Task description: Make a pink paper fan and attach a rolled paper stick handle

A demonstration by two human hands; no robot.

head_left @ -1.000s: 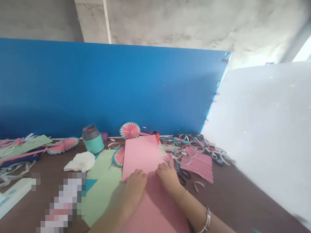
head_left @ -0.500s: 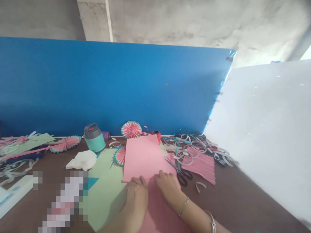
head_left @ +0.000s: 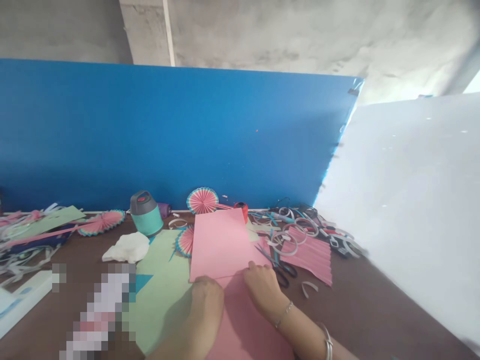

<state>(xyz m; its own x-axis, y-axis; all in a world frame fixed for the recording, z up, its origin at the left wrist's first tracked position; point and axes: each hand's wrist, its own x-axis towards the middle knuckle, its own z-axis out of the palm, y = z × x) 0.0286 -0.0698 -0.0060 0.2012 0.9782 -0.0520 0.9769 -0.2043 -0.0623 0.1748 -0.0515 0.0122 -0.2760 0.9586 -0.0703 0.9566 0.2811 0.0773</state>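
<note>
L hand [head_left: 208, 305] & R hand [head_left: 263, 289] both curled at near edge of upper pink sheet [head_left: 221, 245], mid tbl [head_left: 348, 305], beside green paper [head_left: 161, 295]; can't tell if pinching. Teal container [head_left: 147, 221] w/ grey top [head_left: 141, 204], back L, contents hidden.

Pink sheet [head_left: 220, 242] of smooth, matt paper (bangle [head_left: 329, 345] of shiny, smooth metal)

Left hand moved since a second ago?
Yes: the left hand has come back toward the wearer, farther from the blue panel.
</note>
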